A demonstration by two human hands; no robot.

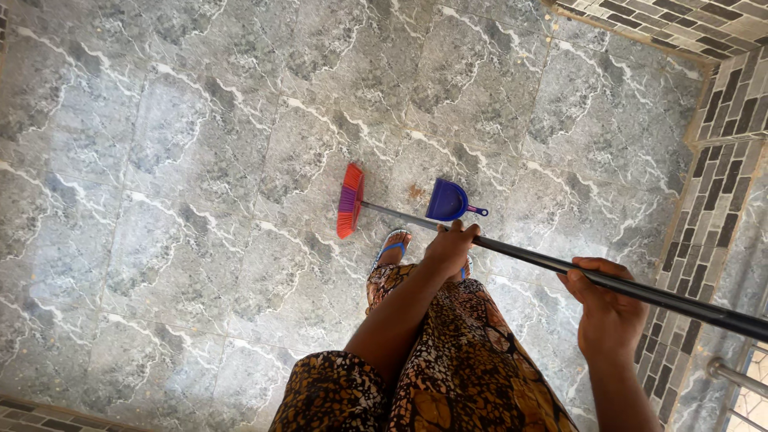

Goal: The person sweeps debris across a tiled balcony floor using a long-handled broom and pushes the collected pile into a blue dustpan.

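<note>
Grey marbled tile floor [176, 160] fills pretty much the whole view, with a strip of small brick-pattern wall tile [720, 184] down the right side and across the top corner, plus a bit of metal rail [736, 376] bottom right.

One broom [496, 250]: long dark handle running diagonally from lower right up toward the middle of the floor, ending in a red head with purple bristles [350, 202] resting on the tiles. So the long axis goes right-to-left and away from the person, with the head out ahead and to the left of both hands.

Both hands are on that handle. Left hand [450, 246] is the forward one, nearer the head, fingers curled over the pole from above. Right hand [604, 308] is further back along it, wrapped around it in a closed grip.

One blue dustpan [448, 200] sits on the floor just beyond the left hand, on the far side of the handle, close to the pole but I can't tell if it touches. A small brownish speck of dirt [415, 192] lies between the dustpan and the broom head.

One sandalled foot [392, 244] clearly shows under the patterned dress [448, 368], just below the handle.
</note>
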